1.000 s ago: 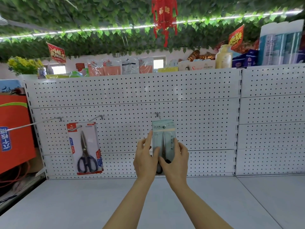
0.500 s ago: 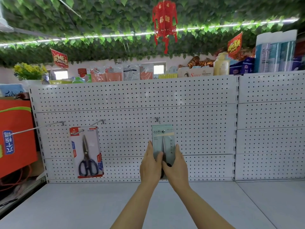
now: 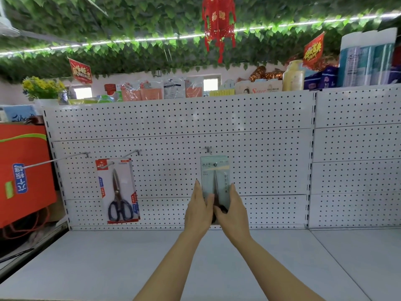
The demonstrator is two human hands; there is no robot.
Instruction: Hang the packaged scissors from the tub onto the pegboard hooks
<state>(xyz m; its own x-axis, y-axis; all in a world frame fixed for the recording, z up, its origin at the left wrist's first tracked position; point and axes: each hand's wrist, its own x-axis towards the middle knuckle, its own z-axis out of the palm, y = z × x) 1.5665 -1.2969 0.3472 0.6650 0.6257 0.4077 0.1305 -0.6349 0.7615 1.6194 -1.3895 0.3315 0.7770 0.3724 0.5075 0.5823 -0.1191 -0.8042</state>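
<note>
Now: pack at the hook.
Your left hand (image 3: 198, 210) and right hand (image 3: 231, 210) pinch the scissors pack (image 3: 214, 181) upright; hook (image 3: 208, 149) sits just above.

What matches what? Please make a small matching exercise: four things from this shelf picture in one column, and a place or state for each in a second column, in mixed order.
1. red pack
2. grey pack
3. long hook
4. lantern

a. hangs from the ceiling
b. held by left hand and right hand
c. bare, at the far left of the pegboard
d. hanging on its hook, untouched

Pairs: 1-d, 2-b, 3-c, 4-a
</note>
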